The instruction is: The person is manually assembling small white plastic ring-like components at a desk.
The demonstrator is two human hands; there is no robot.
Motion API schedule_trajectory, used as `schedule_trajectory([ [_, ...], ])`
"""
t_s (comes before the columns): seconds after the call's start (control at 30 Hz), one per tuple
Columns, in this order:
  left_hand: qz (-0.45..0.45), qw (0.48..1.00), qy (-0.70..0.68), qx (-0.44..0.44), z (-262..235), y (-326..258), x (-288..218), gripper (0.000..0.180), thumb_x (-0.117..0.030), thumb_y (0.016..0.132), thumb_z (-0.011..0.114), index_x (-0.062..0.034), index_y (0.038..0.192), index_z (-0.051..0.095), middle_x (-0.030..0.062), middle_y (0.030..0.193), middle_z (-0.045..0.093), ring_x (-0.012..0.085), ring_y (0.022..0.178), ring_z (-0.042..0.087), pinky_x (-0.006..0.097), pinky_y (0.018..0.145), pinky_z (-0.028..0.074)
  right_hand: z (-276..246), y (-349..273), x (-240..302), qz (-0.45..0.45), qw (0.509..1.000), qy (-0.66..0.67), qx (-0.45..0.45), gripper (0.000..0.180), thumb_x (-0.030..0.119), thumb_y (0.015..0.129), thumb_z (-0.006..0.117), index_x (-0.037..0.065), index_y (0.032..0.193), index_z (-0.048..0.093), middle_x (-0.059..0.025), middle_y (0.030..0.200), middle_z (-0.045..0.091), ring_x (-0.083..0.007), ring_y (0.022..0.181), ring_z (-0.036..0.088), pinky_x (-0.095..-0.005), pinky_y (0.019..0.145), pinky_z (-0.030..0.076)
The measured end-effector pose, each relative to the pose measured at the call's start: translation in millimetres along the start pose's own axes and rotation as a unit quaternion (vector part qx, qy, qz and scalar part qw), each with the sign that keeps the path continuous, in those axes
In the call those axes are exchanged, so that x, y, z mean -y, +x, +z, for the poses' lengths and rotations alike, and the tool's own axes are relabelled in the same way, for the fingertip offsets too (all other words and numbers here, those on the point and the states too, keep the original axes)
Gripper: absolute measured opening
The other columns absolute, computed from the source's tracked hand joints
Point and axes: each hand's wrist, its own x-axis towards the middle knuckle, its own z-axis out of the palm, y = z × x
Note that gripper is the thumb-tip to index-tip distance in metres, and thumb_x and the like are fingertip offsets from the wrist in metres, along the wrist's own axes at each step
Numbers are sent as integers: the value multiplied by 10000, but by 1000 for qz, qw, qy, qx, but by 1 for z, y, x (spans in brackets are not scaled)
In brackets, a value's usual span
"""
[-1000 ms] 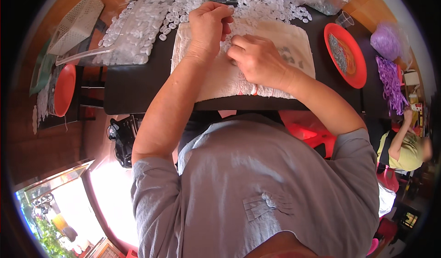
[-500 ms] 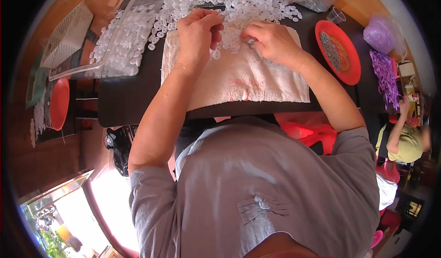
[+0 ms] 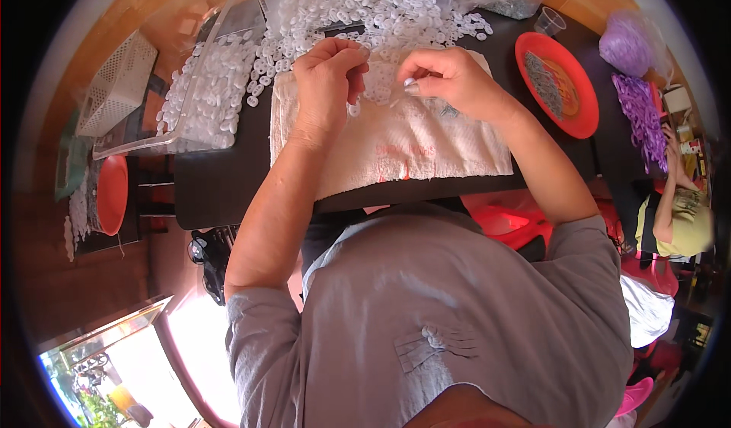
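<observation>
Two hands are being held close together over a white cloth point(image 3: 426, 142) that is lying on a dark worktop point(image 3: 221, 188). The left hand point(image 3: 324, 85) is curled, with its fingers point(image 3: 352, 56) bent in tight, and a small white ring point(image 3: 354, 110) is seen just under them; it cannot be told if that ring is being gripped or is only lying on the cloth. The right hand point(image 3: 449, 81) is being held just beside the left one, and its fingers point(image 3: 411, 87) are being pinched shut on something tiny and pale, too small to be named for sure. The gap between the two hands is small, and the little ring is lying nearer to the left hand, on its inner side, toward the right hand. A big pile of white rings point(image 3: 381, 9) is spread across the worktop just past both hands, touching the far edge of the cloth, so more rings are lying straight ahead of the fingers. A clear tray point(image 3: 190, 100) with more white rings is standing to the left of the cloth. A red plate point(image 3: 560, 85) is sitting well off to the right, and purple strands point(image 3: 640, 108) are lying beyond it. Another person point(image 3: 681, 215) is being seen at the far right edge.
</observation>
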Motion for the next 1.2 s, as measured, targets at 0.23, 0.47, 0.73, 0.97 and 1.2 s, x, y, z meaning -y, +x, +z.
schedule_trajectory([
  [0.23, -7, 1000, -10, 9, 4, -2, -1, 85, -56, 809, 625, 22, 835, 601, 71, 675, 591, 111, 475, 495, 241, 398, 348, -11, 5, -15, 73, 986, 152, -19, 148, 75, 817, 602, 2, 929, 666, -54, 793, 661, -138, 722, 620, -274, 651, 465],
  [0.47, -2, 999, -45, 23, 9, -6, 0, 86, -62, 813, 643, 9, 831, 597, 66, 668, 592, 107, 471, 504, 236, 393, 361, -14, 19, 5, 219, 909, 345, -79, 153, 74, 874, 602, -5, 989, 664, -42, 839, 656, -105, 738, 600, -237, 681, 470],
  [0.73, 1, 999, -42, 7, 13, -10, 0, 97, -72, 826, 643, 12, 842, 596, 58, 674, 594, 94, 479, 504, 225, 394, 362, -4, 20, 16, 236, 878, 399, -121, 167, 79, 873, 602, -18, 999, 654, -60, 859, 669, -132, 767, 634, -255, 678, 483],
  [0.97, 17, 999, -29, -6, 17, -12, 3, 100, -75, 837, 638, 14, 853, 596, 50, 673, 597, 80, 470, 494, 222, 386, 357, 4, 18, 23, 215, 884, 393, -137, 167, 86, 867, 609, -13, 990, 663, -62, 868, 674, -138, 766, 644, -252, 671, 477],
  [1.2, 12, 1000, -21, -7, 17, -13, 4, 94, -69, 855, 631, 18, 874, 599, 71, 711, 602, 102, 489, 508, 226, 415, 368, 5, 16, 24, 197, 885, 395, -150, 163, 90, 871, 607, -6, 988, 667, -56, 863, 674, -131, 772, 641, -251, 672, 475],
])
